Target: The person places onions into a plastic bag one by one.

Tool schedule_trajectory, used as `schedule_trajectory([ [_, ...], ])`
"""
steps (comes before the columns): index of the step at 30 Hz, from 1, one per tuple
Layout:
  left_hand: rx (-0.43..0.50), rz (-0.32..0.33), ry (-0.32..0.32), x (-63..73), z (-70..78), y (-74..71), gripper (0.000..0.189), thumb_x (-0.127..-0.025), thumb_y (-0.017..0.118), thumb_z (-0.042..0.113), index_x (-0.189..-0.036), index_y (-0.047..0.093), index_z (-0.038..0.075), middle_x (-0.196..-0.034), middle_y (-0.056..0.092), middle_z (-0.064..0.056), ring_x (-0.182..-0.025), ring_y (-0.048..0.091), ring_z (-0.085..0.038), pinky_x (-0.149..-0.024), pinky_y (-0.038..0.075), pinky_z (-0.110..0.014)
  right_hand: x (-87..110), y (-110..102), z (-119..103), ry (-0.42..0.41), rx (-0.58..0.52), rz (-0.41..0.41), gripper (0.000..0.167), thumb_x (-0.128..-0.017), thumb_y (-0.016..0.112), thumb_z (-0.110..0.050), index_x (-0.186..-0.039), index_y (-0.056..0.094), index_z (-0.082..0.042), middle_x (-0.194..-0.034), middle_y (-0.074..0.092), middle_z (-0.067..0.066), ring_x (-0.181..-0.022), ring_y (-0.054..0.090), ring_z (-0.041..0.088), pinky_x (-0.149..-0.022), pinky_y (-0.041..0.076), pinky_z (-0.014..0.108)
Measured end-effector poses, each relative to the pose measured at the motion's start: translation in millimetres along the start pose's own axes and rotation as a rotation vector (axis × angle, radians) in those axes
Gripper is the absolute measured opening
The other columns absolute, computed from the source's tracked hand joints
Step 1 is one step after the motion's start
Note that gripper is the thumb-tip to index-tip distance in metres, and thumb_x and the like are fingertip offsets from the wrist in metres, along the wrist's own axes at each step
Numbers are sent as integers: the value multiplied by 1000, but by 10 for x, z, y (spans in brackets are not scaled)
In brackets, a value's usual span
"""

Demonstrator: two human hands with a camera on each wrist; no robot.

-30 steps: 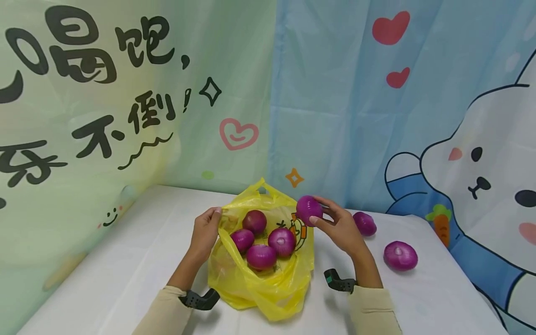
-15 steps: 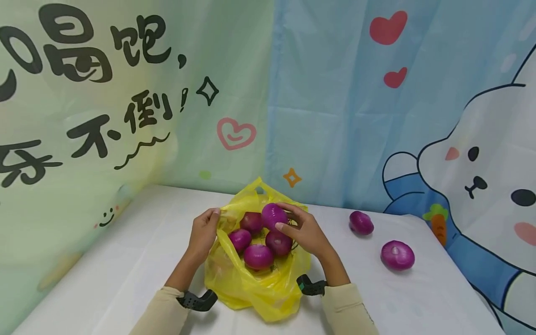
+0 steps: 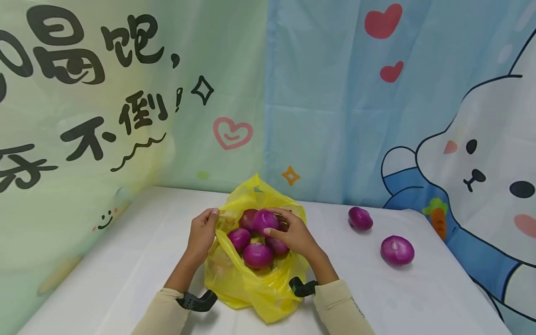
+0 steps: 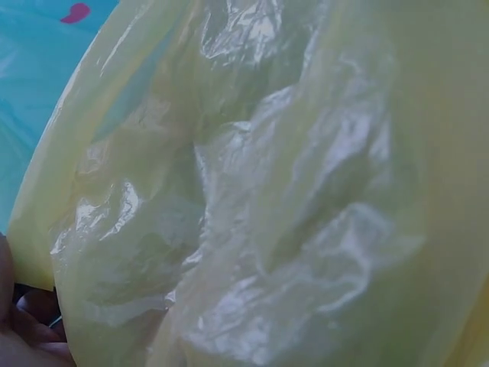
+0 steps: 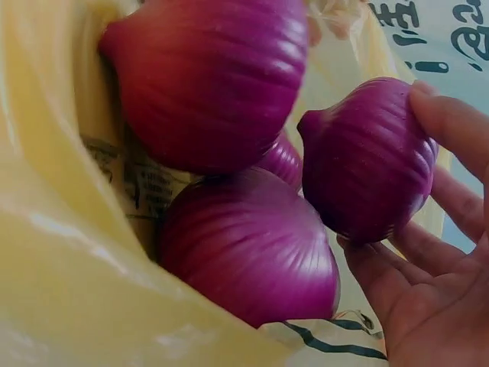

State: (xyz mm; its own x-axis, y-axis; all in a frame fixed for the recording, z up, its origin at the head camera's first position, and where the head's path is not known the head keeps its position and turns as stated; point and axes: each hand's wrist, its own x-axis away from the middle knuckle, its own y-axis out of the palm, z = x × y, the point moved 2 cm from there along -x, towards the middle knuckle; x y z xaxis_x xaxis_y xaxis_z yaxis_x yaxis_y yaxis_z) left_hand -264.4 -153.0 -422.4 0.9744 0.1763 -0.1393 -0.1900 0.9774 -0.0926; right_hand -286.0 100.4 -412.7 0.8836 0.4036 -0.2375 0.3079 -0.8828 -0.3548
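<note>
My left hand (image 3: pixel 203 232) pinches the left rim of a yellow plastic bag (image 3: pixel 255 295), which stands with its mouth spread. Thin crinkled plastic fills most of the left wrist view, and part of the hand shows in its lower left corner. My right hand (image 3: pixel 295 234) grips a red onion (image 3: pixel 265 220) between thumb and fingers, inside the bag mouth. In the right wrist view that held onion (image 5: pixel 370 164) is right beside another red onion (image 5: pixel 248 248). Several red onions lie in the bag, one partly hidden behind my right hand.
Two loose red onions, a farther one (image 3: pixel 360 218) and a nearer one (image 3: pixel 397 251), lie on the white tabletop (image 3: pixel 347 288) right of the bag. A printed curtain (image 3: pixel 318 116) hangs behind the table's back edge.
My right hand has carried the held onion leftward and down, from the bag's right edge to among the onions inside. The left hand keeps its hold on the rim.
</note>
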Motion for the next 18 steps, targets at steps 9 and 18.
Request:
schedule_trajectory([
  [9,-3,-8,-1,1,7,-5,43,-105,42,36,-121,63,2,-109,62,-14,-95,57,-21,-78,50,-24,9,32,26,-14,119,0,56,-87,75,-13,-138,53,-7,-139,49,15,-127,47,39,-100,41,50],
  [18,1,-6,-6,-4,2,-6,43,-105,42,36,-121,63,2,-107,62,-14,-92,57,-21,-76,50,-24,10,4,22,6,173,-5,45,-89,72,-14,-132,59,-6,-134,55,13,-122,52,36,-98,44,45],
])
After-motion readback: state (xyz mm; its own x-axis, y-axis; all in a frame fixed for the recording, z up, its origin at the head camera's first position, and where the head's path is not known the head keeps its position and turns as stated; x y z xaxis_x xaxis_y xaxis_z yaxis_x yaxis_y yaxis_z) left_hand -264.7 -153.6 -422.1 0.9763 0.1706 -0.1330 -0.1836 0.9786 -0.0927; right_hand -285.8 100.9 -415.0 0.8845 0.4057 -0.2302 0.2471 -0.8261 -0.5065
